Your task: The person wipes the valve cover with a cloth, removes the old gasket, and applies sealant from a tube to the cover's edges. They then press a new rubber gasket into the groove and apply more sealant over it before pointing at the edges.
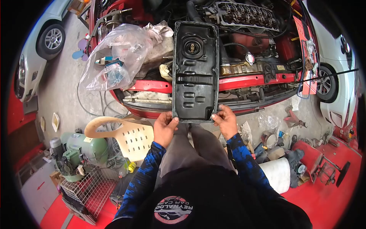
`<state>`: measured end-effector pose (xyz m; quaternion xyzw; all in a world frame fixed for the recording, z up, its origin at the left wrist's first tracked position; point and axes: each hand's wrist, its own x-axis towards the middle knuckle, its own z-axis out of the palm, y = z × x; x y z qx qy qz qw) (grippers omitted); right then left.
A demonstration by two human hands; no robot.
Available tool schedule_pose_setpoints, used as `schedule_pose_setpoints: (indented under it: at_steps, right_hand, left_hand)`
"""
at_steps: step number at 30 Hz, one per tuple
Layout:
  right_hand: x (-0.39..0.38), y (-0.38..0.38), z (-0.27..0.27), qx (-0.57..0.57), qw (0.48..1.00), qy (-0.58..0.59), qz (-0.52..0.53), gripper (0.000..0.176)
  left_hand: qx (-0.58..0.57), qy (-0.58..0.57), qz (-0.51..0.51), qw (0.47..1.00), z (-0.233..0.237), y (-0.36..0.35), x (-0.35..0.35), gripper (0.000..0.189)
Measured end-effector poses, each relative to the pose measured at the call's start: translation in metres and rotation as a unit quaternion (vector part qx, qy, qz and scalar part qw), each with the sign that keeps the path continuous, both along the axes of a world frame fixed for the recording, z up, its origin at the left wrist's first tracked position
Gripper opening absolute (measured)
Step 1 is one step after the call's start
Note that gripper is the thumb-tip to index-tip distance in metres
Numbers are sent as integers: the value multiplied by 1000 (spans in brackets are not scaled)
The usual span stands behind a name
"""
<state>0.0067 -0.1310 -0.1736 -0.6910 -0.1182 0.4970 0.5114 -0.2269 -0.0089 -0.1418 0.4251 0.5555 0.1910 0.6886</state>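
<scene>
A long black valve cover (195, 80) is held lengthwise in front of me, its hollow inner side facing up, with a round opening near its far end. My left hand (165, 128) pinches its near left corner between thumb and fingers. At the near right corner, my right hand (225, 121) grips the rim the same way. Beyond the cover lies the open engine bay of a red car, where the engine's exposed valve train (248, 16) shows at the upper right. The cover hides part of the red front crossmember (244, 81).
A plastic bag (118, 57) with a blue tool lies over the bay's left side. A beige chair (133, 139) stands left of my legs, near a green compressor (85, 149). A red tray (305, 57) rests at the bay's right edge. White cars flank both sides.
</scene>
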Motion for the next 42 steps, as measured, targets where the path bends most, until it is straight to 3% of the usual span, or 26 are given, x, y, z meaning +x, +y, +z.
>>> schedule_pose_setpoints:
  at_steps: [3, 5, 8, 11, 13, 14, 19, 21, 23, 24, 25, 27, 29, 31, 34, 37, 39, 42]
  right_hand:
    - [6, -3, 1, -35, 999, -6, 26, 52]
    - [9, -9, -2, 20, 997, 70, 12, 49]
    - [5, -11, -7, 24, 996, 89, 2, 52]
    - [1, -7, -10, -5, 999, 28, 27, 61]
    - [-6, -7, -10, 0, 1000, 20, 20, 67]
    - [-8, -6, -8, 6, 1000, 8, 12, 73]
    - [-25, 2, -2, 10, 1000, -22, 14, 88]
    - [-30, 4, -4, 25, 999, -29, -12, 93]
    - [-34, 10, 2, -9, 981, -186, 57, 104]
    - [-36, 11, 6, -32, 978, -199, 56, 109]
    - [-37, 13, 10, -33, 978, -198, 56, 109]
    - [-38, 15, 15, -77, 944, -308, 96, 105]
    - [-39, 15, 19, -61, 952, -288, 86, 103]
    - [-36, 12, 17, -43, 959, -269, 76, 100]
    - [-22, -8, -13, 37, 999, -35, -6, 88]
    - [-4, -7, -15, 42, 998, 38, 1, 85]
    - [0, -5, -22, 60, 998, 15, -4, 85]
    - [4, 7, -24, 88, 995, -31, -21, 88]
  left_hand:
    - [0, -5, -11, 1000, -4, 1, 2, 21]
    - [-1, -5, -17, 1000, -5, 0, 3, 20]
    - [-10, -35, 5, 999, -10, -2, 3, 18]
    - [-21, -33, 24, 999, -14, -5, 5, 17]
    - [-5, -48, 60, 997, -14, -10, 9, 23]
    - [-18, -40, 66, 997, -3, -13, 16, 38]
    - [-28, -9, 77, 997, 3, -35, 39, 56]
    - [90, 90, 68, 990, -8, -47, 48, 61]
    - [96, 87, 87, 988, -17, -55, 56, 66]
    - [98, 45, 131, 986, -22, -58, 61, 66]
    - [99, 3, 173, 980, -23, -59, 63, 66]
    - [108, 15, 169, 980, -24, -60, 63, 65]
    - [119, 24, 165, 979, -23, -59, 61, 64]
    - [50, -10, 186, 981, -18, -58, 54, 58]
    - [37, -15, 146, 988, -21, -51, 28, 44]
    - [46, 1, 113, 993, -27, -39, 7, 33]
    - [169, 3, 80, 982, -50, -34, -4, 27]
    - [220, 82, 23, 972, -15, -2, 6, 23]
